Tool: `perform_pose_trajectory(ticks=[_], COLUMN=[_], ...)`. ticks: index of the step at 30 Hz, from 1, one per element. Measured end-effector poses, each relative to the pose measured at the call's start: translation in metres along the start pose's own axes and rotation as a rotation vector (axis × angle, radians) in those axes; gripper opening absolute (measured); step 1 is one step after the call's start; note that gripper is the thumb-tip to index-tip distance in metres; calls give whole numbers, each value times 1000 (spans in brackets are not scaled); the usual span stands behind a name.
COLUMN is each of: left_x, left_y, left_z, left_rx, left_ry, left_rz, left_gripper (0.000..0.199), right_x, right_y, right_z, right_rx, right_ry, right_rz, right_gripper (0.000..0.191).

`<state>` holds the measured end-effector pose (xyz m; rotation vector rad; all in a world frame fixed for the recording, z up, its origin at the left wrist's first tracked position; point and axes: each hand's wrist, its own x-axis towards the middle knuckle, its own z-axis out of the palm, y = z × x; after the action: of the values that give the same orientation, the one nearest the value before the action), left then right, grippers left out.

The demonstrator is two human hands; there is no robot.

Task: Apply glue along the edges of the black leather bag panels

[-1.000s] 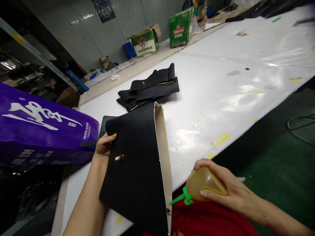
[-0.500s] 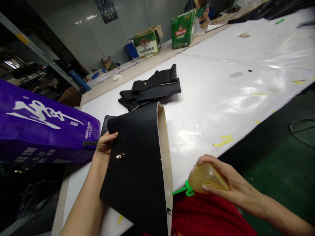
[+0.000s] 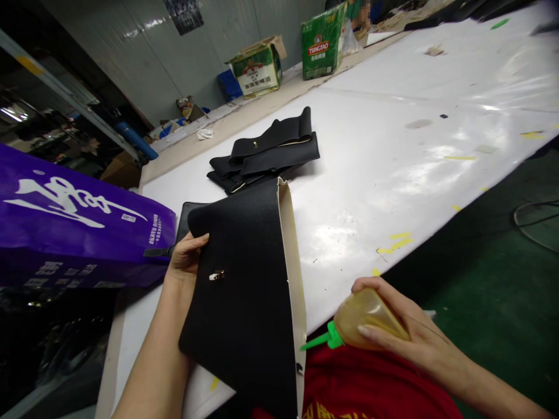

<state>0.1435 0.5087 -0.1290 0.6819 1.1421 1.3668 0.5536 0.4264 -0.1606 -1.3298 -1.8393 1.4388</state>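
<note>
My left hand [image 3: 188, 256] grips the left edge of a black leather bag piece [image 3: 244, 291], thumb on top and the other fingers hidden beneath. A small gold metal clasp [image 3: 216, 275] sits on its face. Along its right side runs a pale, unlined edge [image 3: 293, 285]. My right hand [image 3: 393, 320] is wrapped round a translucent squeeze bottle [image 3: 367, 319] of yellowish liquid, likely glue. The bottle's green nozzle [image 3: 317, 341] points left, its tip at the lower part of the pale edge; whether it touches I cannot tell.
Several black leather pieces [image 3: 271, 151] lie stacked on the white table [image 3: 358, 192]. A purple bag [image 3: 87, 233] stands at the left. Two green beer cartons [image 3: 323, 49] line the far edge. Yellow tape scraps [image 3: 395, 241] stick to the table. A person's hand [image 3: 360, 20] shows at the back.
The nozzle tip has shifted slightly left and down along the pale edge. My left hand keeps its hold on the leather piece. The whole view has moved a little.
</note>
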Motion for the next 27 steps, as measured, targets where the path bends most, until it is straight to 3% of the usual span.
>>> perform_pose_trajectory(ticks=[7,12,22,27], left_x=[-10,-13,-14,-11], left_y=[-3,-4,-3,-3], left_z=[4,6,2,4], left_rx=[4,4,6,12], left_ry=[48,82,88,94], left_rz=[73,118,124,119], left_gripper=[42,44,36,35], right_x=[-15,-18,-22,-15], right_y=[-8,-19,-16,-16], right_z=[13,17,25,24], right_rx=[180,182,284,175], right_ry=[126,282,229,251], right_rz=[199,221,272,244], right_gripper=[44,38,41,40])
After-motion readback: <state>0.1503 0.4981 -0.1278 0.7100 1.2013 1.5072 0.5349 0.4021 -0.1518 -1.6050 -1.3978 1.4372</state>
